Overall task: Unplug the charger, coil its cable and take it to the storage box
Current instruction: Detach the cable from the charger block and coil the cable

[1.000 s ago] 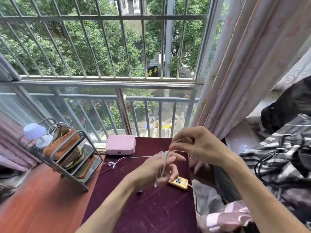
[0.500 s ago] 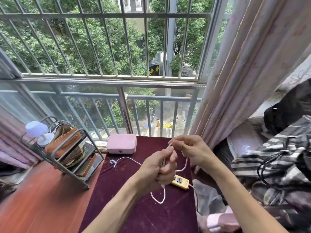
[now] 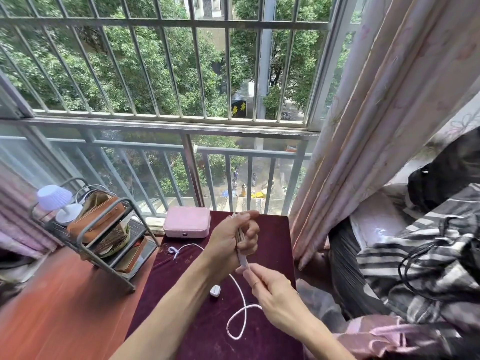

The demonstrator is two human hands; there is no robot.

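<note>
My left hand (image 3: 233, 237) is closed around several folded strands of the white charger cable (image 3: 240, 307), held upright above the dark red cloth. My right hand (image 3: 270, 289) sits just below it, pinching the cable where it leaves the bundle. A loose loop of cable hangs down onto the cloth. The cable's far end (image 3: 174, 251) lies on the cloth to the left. A small white charger plug (image 3: 215, 291) rests on the cloth under my left wrist. A pink closed box (image 3: 187, 222) stands at the back of the table.
The table (image 3: 202, 333) is covered in dark red velvet. A metal rack (image 3: 85, 229) with a brown bag and a small white lamp (image 3: 55, 201) stands on the wooden surface at left. Curtain (image 3: 363, 126) and striped bedding (image 3: 415, 255) crowd the right. Window bars behind.
My right hand dropped from beside the left hand's top to below it, drawing cable down. The loop on the cloth is larger. The yellow socket is hidden behind my right hand.
</note>
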